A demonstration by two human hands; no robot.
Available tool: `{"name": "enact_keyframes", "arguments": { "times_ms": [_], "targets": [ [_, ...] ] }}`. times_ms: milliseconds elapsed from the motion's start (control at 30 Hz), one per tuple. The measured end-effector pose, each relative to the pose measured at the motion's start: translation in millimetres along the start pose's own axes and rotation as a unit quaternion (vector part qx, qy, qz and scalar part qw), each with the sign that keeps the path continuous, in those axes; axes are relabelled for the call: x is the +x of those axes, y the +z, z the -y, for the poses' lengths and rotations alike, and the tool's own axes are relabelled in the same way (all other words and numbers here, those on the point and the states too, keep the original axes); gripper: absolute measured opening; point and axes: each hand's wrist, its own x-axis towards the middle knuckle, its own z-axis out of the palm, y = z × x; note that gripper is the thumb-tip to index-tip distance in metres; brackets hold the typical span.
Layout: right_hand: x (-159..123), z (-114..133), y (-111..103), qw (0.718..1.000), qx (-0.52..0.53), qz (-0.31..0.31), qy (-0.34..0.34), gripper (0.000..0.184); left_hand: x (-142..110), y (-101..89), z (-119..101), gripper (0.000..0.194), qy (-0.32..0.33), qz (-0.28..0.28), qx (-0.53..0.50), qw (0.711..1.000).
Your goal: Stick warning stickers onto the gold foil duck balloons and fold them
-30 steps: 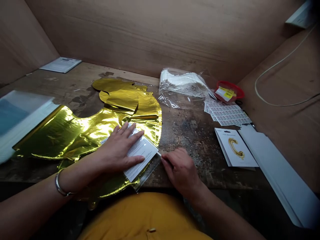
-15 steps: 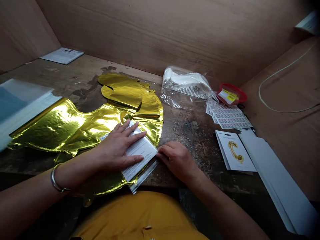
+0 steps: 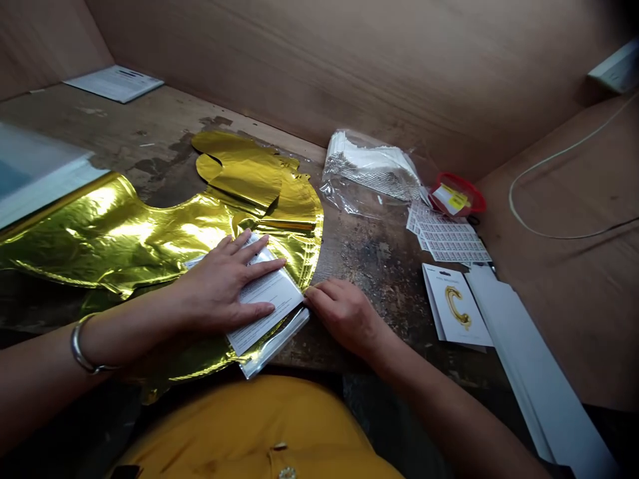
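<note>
My left hand [image 3: 224, 283] lies flat with fingers spread on a white printed card [image 3: 272, 303] inside a clear plastic bag [image 3: 274, 346]. The bag's transparent flap sticks out past the card's lower right edge. At the card's right corner, the thumb and fingers of my right hand [image 3: 344, 316] are pinched together on the edge of the bag. Under the bag and my left hand spread gold foil balloons [image 3: 164, 233], flat and shiny, partly covered by my left forearm.
A folded card with a gold letter C [image 3: 454, 306] stands at the right, beside long white card strips [image 3: 534, 372]. Sticker sheets [image 3: 444, 233], a red basket [image 3: 472, 193] and a bag of white straw-like pieces [image 3: 372, 166] lie behind. Clear bags [image 3: 40, 166] are stacked at left.
The whole view has shifted slightly. Both hands keep their places on the bag and card, and the bag's flap lies a little closer to the card's edge.
</note>
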Motion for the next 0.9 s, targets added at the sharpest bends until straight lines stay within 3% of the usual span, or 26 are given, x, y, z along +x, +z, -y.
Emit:
{"name": "enact_keyframes", "arguments": {
  "times_ms": [200, 300, 367, 467, 500, 567, 667, 800, 900],
  "targets": [
    [2, 1, -1, 0.998, 0.017, -0.020, -0.061, 0.027, 3, 2.7, 0, 0.069, -0.002, 0.009, 0.005, 1.000],
    [3, 4, 1, 0.996, 0.002, -0.036, -0.079, 0.028, 4, -7.3, -3, 0.070, 0.015, 0.012, 0.007, 1.000],
    [1, 7, 3, 0.996, -0.005, -0.048, -0.068, 0.028, -3, -19.6, -10, 0.064, 0.021, -0.040, 0.011, 0.999],
    [-3, 15, 6, 0.997, -0.011, -0.064, -0.038, 0.027, -31, -32.6, -23, 0.032, 0.016, -0.170, -0.006, 0.985],
    [-4, 19, 5, 0.997, -0.015, -0.067, -0.027, 0.026, -44, -32.2, -26, 0.026, 0.028, -0.175, -0.018, 0.984],
    [-5, 27, 2, 0.997, -0.016, -0.071, 0.001, 0.023, -69, -23.3, -29, 0.025, 0.070, -0.105, -0.036, 0.991],
    [0, 36, -4, 0.996, 0.011, -0.086, 0.009, 0.020, -94, -0.7, -24, 0.030, 0.097, -0.090, -0.032, 0.991],
    [13, 38, 2, 0.992, 0.116, -0.032, -0.043, 0.027, -88, 10.2, -10, 0.030, 0.084, -0.089, -0.030, 0.992],
    [16, 35, 15, 0.990, 0.142, -0.025, -0.009, 0.027, -78, 5.6, -2, 0.029, 0.093, -0.093, -0.024, 0.991]
  ]
}}
